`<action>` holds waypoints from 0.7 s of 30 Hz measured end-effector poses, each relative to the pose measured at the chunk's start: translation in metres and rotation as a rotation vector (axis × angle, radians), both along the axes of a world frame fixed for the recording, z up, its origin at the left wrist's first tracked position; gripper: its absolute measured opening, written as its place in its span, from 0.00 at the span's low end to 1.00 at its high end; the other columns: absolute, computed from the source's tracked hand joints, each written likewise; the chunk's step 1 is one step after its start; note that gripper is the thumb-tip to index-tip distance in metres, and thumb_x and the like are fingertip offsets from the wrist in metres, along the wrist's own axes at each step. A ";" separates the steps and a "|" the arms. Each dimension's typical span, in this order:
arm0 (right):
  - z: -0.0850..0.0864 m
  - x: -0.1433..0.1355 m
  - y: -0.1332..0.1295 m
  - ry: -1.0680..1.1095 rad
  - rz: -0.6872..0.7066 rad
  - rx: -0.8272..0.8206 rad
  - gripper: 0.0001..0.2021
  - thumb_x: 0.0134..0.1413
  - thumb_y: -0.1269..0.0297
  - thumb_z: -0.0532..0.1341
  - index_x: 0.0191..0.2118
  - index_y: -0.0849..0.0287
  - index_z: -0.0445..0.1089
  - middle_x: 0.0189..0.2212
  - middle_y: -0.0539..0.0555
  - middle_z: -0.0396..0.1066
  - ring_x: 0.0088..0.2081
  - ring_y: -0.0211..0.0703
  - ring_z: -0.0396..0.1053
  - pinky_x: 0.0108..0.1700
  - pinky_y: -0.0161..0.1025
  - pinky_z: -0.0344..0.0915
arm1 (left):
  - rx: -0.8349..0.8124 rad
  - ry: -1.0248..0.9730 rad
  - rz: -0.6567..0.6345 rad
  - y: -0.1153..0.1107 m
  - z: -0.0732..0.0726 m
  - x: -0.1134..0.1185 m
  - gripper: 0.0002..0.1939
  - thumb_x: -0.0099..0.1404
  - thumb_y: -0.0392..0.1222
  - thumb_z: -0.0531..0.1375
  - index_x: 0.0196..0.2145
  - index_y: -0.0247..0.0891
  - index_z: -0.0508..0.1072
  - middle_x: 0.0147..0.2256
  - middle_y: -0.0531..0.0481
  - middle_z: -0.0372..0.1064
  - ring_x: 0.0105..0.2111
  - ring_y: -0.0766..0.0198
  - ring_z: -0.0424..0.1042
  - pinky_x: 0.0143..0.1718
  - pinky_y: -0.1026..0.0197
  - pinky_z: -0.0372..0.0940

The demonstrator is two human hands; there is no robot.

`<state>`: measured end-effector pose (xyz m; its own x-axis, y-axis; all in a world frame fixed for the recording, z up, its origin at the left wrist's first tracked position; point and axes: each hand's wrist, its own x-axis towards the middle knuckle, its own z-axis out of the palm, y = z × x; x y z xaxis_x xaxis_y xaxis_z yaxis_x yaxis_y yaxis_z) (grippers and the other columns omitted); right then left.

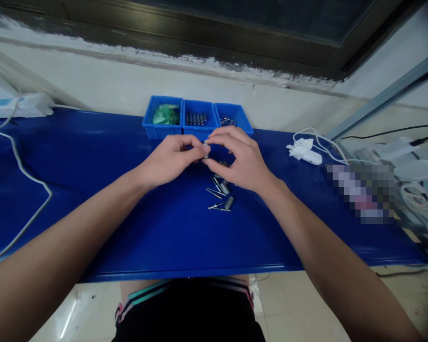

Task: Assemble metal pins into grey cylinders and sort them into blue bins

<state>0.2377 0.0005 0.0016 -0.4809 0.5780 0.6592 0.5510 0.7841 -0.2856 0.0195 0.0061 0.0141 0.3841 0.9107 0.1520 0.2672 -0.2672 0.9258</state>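
Over the blue table, my left hand (169, 159) and my right hand (240, 159) meet with bent fingers. Thumb and fingers of both pinch one small grey metal cylinder (206, 152), which is mostly covered by the fingertips. Just below my right hand lie several thin blind rivets (214, 193) with long pins, mixed with short grey metal cylinders (229, 203). Part of this small pile is hidden behind my right thumb.
Three blue bins stand behind my hands: the left bin (162, 132) has green plastic bags, the middle bin (199, 131) a row of metal cylinders, the right bin (248, 127) rivets. White cables (35, 178) run at left; a crumpled tissue (300, 148) lies right.
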 end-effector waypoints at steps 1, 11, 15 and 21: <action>0.000 0.000 0.000 0.000 -0.002 -0.006 0.12 0.64 0.62 0.67 0.53 0.50 0.76 0.53 0.58 0.77 0.56 0.56 0.75 0.56 0.56 0.75 | 0.002 0.002 0.003 0.000 0.000 0.000 0.21 0.65 0.60 0.69 0.29 0.39 0.78 0.29 0.49 0.73 0.30 0.63 0.67 0.34 0.59 0.62; 0.000 -0.001 0.000 0.005 0.051 0.022 0.12 0.64 0.64 0.67 0.52 0.51 0.76 0.53 0.57 0.77 0.55 0.54 0.76 0.58 0.55 0.73 | 0.002 0.023 0.007 -0.001 0.002 0.000 0.17 0.66 0.54 0.68 0.28 0.38 0.77 0.28 0.50 0.72 0.29 0.63 0.66 0.33 0.58 0.60; 0.000 0.000 0.001 0.004 0.042 0.023 0.12 0.63 0.64 0.67 0.51 0.51 0.76 0.53 0.56 0.77 0.55 0.54 0.76 0.58 0.55 0.73 | 0.003 0.033 0.006 -0.001 0.001 -0.001 0.17 0.66 0.55 0.67 0.28 0.38 0.77 0.28 0.50 0.72 0.29 0.64 0.66 0.33 0.59 0.59; 0.001 -0.001 0.000 0.008 0.046 0.014 0.11 0.63 0.64 0.67 0.50 0.51 0.75 0.53 0.57 0.77 0.55 0.54 0.75 0.58 0.55 0.73 | -0.013 0.057 0.002 -0.001 0.001 0.001 0.20 0.66 0.58 0.67 0.28 0.38 0.76 0.29 0.49 0.74 0.30 0.63 0.67 0.34 0.58 0.61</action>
